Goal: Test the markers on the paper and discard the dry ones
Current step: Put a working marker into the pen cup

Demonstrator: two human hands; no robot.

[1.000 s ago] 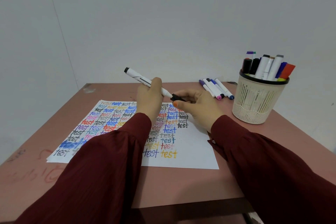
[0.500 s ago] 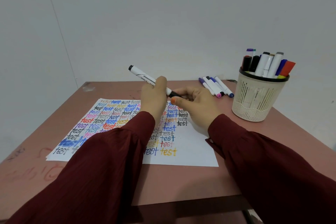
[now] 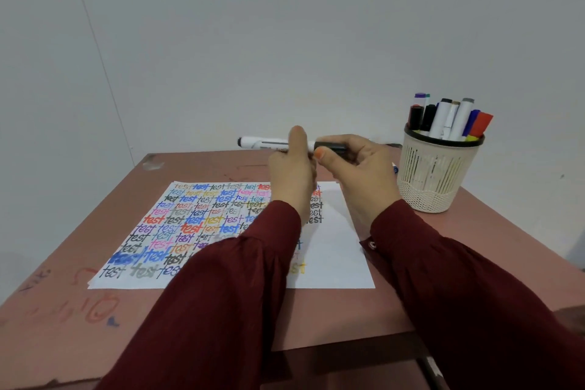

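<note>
Gripping the white marker (image 3: 264, 143) by its barrel, my left hand (image 3: 291, 177) holds it level at frame centre, above the paper (image 3: 335, 241). My right hand (image 3: 361, 174) pinches the black cap (image 3: 330, 146) at the marker's right end (whether it's fully seated I can't tell). The paper lies flat on the counter (image 3: 95, 310), its left part filled with coloured "test" words. At frame right, beside the paper, a cup (image 3: 433, 177) holds upright markers (image 3: 449, 119).

White, black-capped marker (image 3: 266, 143) held level above the paper (image 3: 332, 250) covered with coloured "test" words.
</note>
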